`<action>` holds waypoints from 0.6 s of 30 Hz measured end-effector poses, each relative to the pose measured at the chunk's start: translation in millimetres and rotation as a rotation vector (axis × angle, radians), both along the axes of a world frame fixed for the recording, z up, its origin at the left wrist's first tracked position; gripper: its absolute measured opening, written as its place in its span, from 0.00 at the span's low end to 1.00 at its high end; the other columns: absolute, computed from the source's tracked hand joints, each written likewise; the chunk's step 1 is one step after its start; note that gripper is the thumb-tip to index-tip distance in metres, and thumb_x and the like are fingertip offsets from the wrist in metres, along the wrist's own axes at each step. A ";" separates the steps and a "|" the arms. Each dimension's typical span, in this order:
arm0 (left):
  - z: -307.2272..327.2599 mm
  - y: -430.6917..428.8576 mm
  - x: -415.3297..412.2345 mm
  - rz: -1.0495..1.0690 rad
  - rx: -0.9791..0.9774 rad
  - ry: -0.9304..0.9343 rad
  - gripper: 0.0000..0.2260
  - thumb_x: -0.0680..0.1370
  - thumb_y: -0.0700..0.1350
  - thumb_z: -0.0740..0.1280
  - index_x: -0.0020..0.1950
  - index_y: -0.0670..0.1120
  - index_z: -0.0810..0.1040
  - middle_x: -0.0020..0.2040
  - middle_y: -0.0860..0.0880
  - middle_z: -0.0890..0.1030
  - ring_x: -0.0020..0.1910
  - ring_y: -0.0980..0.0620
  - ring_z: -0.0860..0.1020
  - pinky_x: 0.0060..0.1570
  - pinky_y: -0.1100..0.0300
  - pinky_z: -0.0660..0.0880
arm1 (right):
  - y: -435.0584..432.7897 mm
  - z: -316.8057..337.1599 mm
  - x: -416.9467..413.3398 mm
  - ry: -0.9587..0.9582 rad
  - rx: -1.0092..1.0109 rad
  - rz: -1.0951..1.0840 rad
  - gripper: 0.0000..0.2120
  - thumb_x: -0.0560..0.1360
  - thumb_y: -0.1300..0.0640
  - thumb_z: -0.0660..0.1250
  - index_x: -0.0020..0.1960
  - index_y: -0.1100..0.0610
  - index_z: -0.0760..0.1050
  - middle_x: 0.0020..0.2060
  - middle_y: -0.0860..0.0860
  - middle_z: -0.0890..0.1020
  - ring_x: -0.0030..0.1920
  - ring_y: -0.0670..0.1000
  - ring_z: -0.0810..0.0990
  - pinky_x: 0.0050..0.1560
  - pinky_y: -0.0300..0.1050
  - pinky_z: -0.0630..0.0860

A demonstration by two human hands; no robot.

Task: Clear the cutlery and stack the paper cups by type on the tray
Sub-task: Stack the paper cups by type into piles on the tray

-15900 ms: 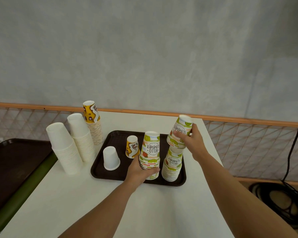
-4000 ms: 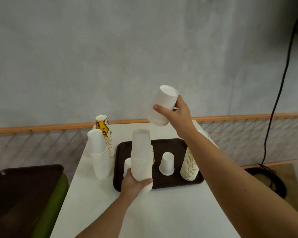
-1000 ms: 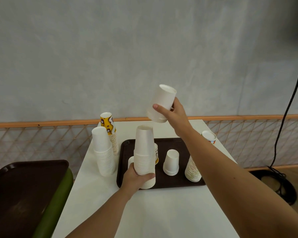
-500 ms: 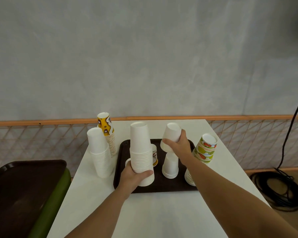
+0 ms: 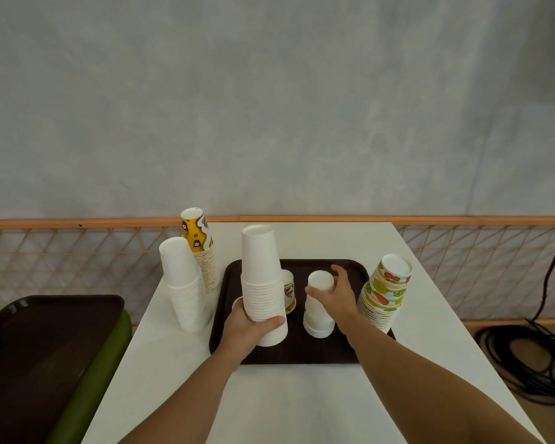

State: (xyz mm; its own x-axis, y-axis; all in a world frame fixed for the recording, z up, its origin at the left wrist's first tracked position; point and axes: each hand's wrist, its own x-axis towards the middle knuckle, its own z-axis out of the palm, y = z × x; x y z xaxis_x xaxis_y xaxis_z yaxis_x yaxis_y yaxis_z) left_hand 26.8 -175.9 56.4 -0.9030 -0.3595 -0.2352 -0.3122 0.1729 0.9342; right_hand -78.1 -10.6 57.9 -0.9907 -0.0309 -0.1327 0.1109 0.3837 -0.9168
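The left hand [image 5: 247, 328] grasps the tall white cup stack [image 5: 261, 277] over the tray [image 5: 302, 354]; just right, the right hand [image 5: 337, 296] grasps the short white stack [image 5: 318, 318]

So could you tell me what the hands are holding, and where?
Left hand grips the tall white stack near its base; right hand clasps the top cup of the short stack.

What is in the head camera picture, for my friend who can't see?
A person's left hand grips a tall white cup stack and the right hand holds a short white cup stack on a dark tray on a white table. Fruit-print cups stand at the tray's right edge; a white stack and a yellow stack stand left of it.
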 end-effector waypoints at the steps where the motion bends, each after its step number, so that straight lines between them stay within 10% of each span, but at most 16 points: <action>1: -0.5 0.2 -1.5 -0.001 0.001 -0.002 0.38 0.65 0.47 0.78 0.70 0.50 0.63 0.62 0.50 0.73 0.61 0.51 0.71 0.63 0.51 0.70 | 0.0 0.7 -0.3 -0.006 0.003 -0.001 0.40 0.69 0.54 0.74 0.74 0.52 0.56 0.71 0.55 0.65 0.71 0.57 0.65 0.69 0.55 0.66; 10: 2.6 9.0 -8.5 -0.014 -0.025 0.005 0.37 0.65 0.47 0.78 0.69 0.49 0.63 0.59 0.52 0.72 0.61 0.51 0.71 0.63 0.51 0.71 | -13.5 51.9 -0.8 0.231 -0.085 0.015 0.27 0.74 0.48 0.68 0.70 0.51 0.63 0.66 0.54 0.71 0.65 0.52 0.70 0.59 0.45 0.70; 18: 6.2 11.3 -11.8 -0.028 -0.078 0.002 0.36 0.64 0.48 0.79 0.68 0.48 0.66 0.59 0.50 0.74 0.56 0.51 0.72 0.56 0.56 0.72 | -41.4 102.9 13.5 0.067 -0.041 0.500 0.35 0.68 0.46 0.73 0.70 0.50 0.63 0.61 0.48 0.74 0.60 0.50 0.74 0.58 0.46 0.74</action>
